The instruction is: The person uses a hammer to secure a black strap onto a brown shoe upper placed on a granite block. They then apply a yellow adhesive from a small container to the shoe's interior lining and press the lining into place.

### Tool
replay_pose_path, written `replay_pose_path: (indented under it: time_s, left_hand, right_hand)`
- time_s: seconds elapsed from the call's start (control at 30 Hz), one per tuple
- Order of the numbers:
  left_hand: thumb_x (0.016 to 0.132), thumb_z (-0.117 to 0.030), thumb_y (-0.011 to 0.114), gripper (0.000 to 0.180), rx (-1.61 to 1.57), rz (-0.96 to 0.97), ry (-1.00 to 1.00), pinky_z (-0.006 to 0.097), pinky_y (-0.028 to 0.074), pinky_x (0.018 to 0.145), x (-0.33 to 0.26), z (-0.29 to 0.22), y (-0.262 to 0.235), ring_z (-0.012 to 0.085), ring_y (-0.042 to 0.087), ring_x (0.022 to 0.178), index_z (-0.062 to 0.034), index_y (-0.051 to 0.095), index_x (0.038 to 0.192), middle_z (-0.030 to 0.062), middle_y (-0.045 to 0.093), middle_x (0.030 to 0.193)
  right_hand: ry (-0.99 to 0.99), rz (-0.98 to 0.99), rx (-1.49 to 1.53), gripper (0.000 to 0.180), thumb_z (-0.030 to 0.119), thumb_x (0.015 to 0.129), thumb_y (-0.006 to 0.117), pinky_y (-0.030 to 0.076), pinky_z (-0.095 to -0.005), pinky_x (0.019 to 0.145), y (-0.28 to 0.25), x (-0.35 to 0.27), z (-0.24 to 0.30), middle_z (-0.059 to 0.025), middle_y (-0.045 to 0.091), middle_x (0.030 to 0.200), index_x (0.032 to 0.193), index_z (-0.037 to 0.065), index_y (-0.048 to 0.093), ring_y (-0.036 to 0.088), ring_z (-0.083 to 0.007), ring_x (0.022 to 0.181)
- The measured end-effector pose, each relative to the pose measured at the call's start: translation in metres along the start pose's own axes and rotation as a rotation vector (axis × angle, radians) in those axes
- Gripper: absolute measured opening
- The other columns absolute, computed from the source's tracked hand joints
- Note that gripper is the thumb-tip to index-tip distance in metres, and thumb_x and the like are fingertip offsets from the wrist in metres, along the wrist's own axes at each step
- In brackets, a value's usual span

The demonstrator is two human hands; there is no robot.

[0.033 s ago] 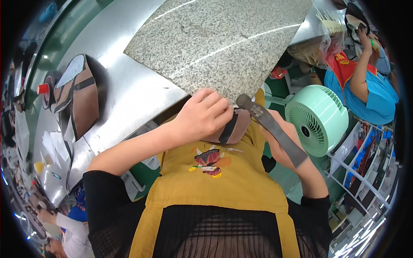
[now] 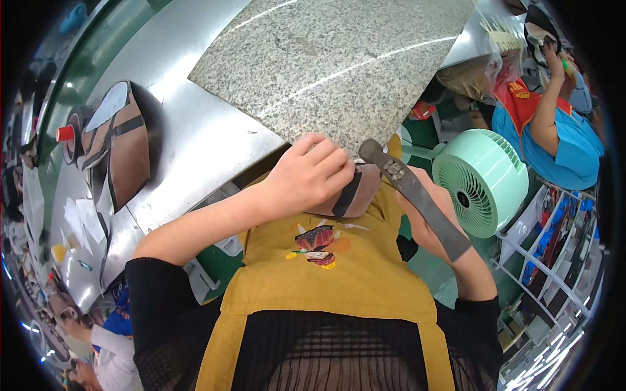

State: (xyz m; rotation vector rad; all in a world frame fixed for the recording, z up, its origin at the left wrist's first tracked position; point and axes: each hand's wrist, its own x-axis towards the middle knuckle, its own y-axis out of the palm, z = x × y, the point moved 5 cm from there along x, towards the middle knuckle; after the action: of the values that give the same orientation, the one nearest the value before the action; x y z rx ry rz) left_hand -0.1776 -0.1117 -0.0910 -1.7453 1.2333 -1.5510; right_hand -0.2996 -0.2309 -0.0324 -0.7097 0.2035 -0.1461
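Observation:
My left hand [image 2: 312, 174] is closed with bent fingers on a brown leather-like piece with a black stripe [image 2: 355, 197], against the near edge of a speckled granite slab [image 2: 326, 78]. The piece lies over my lap, its upper part hidden under the fingers. In my right hand [image 2: 424, 218] is a dark metal hammer [image 2: 417, 199], gripped with the fingers wrapped round a handle I cannot see. Its round face is just above the piece, beside my left fingertips, and its long flat end slants back over my right wrist.
A similar brown and black piece [image 2: 130, 156] stands on the metal table [image 2: 189, 137] at left, beside a roll of dark tape [image 2: 72, 137]. A mint-green fan [image 2: 482, 182] is at my right. One co-worker in blue [image 2: 561, 146] is at far right, another in white [image 2: 114, 355] at lower left.
The hammer has tilted slightly in my right hand, its long end shifting a little down and right. My left hand and the piece look unmoved.

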Motion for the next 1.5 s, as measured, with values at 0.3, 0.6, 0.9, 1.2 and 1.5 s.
replay_pose_path:
  time_s: [0.3, 0.6, 0.9, 1.2, 1.5]
  left_hand:
    - [0.067, -0.01, 0.067, 0.024, -0.244, 0.071, -0.149, 0.034, 0.042, 0.075, -0.001, 0.024, -0.002, 0.0198, 0.053, 0.085, -0.0117, 0.064, 0.091, -0.0004, 0.056, 0.086]
    - [0.07, -0.012, 0.061, 0.024, -0.127, -0.004, 0.04, 0.035, 0.043, 0.079, -0.004, 0.015, -0.004, 0.0196, 0.053, 0.085, -0.0089, 0.061, 0.094, 0.0012, 0.054, 0.089]
    - [0.072, -0.011, 0.068, 0.02, -0.236, 0.063, -0.248, 0.039, 0.038, 0.09, -0.007, 0.021, -0.004, 0.019, 0.052, 0.091, -0.0136, 0.064, 0.091, -0.0008, 0.057, 0.087]
    - [0.067, -0.01, 0.069, 0.022, -0.19, -0.008, -0.109, 0.039, 0.04, 0.089, -0.013, 0.021, -0.006, 0.0195, 0.052, 0.089, -0.0141, 0.064, 0.088, -0.002, 0.054, 0.085]
    - [0.068, -0.01, 0.065, 0.023, -0.169, 0.004, -0.04, 0.04, 0.042, 0.087, -0.013, 0.018, -0.008, 0.0211, 0.052, 0.089, -0.0119, 0.063, 0.091, 0.0002, 0.053, 0.087]
  right_hand:
    - [0.082, 0.143, 0.03, 0.038, 0.006, 0.084, 0.057, 0.05, -0.0398, 0.066, 0.007, 0.006, -0.007, -0.0163, 0.061, 0.096, 0.12, 0.004, 0.046, 0.062, -0.0366, 0.083]
    - [0.089, 0.146, 0.179, 0.021, 0.007, 0.093, 0.047, 0.04, -0.0321, 0.059, 0.005, 0.013, -0.002, -0.0125, 0.048, 0.072, 0.113, 0.0, 0.049, 0.042, -0.0215, 0.062]
    - [0.044, 0.219, -0.115, 0.027, 0.015, 0.087, 0.057, 0.049, -0.043, 0.065, 0.014, 0.021, 0.01, -0.0179, 0.063, 0.086, 0.109, 0.002, 0.048, 0.062, -0.0384, 0.079]
    - [0.032, 0.13, 0.138, 0.026, 0.003, 0.089, 0.049, 0.046, -0.0343, 0.065, 0.001, 0.024, 0.012, -0.0163, 0.055, 0.085, 0.116, 0.001, 0.05, 0.055, -0.0335, 0.073]
    - [0.019, 0.018, 0.237, 0.022, 0.004, 0.094, 0.045, 0.04, -0.0286, 0.059, 0.005, 0.015, 0.013, -0.0048, 0.044, 0.07, 0.116, 0.001, 0.047, 0.043, -0.0131, 0.063]
